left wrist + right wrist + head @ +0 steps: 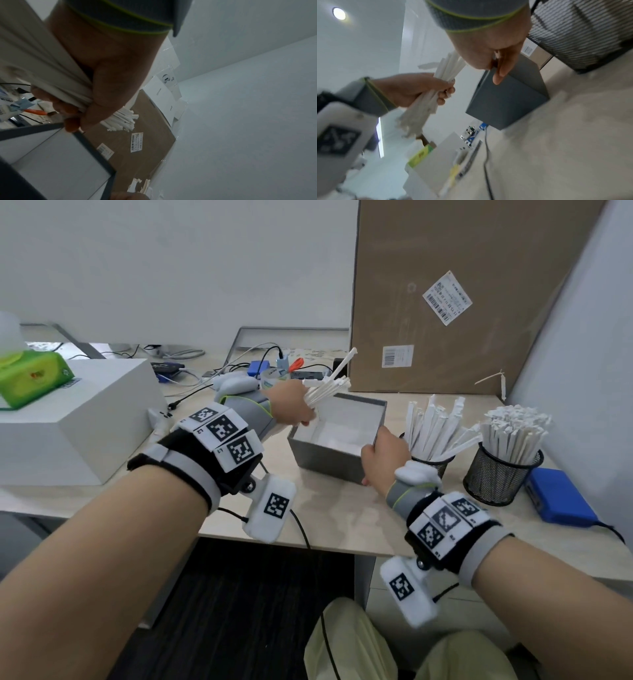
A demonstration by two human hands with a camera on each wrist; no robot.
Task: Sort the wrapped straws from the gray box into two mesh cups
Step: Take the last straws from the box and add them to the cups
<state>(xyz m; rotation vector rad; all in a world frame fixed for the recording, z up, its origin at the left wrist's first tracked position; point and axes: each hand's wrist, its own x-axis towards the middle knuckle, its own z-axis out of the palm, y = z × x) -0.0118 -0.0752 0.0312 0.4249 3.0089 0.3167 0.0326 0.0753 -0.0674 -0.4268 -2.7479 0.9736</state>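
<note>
My left hand [294, 409] grips a bundle of white wrapped straws [329, 388] above the far left corner of the gray box [325, 453]; the fist also shows in the left wrist view [82, 108] and in the right wrist view [436, 90]. My right hand [380, 453] holds the box's near right corner, thumb on the outer wall [500, 75]. The inside of the box that I can see is pale and shows no straws. Two black mesh cups stand right of the box: the nearer cup [431, 463] and the farther cup [500, 477], both full of wrapped straws.
A blue device [561, 498] lies right of the cups. A big cardboard sheet [462, 285] leans on the wall behind. A white box [68, 422] with a green pack [30, 378] stands at left; cables and small items lie at the back.
</note>
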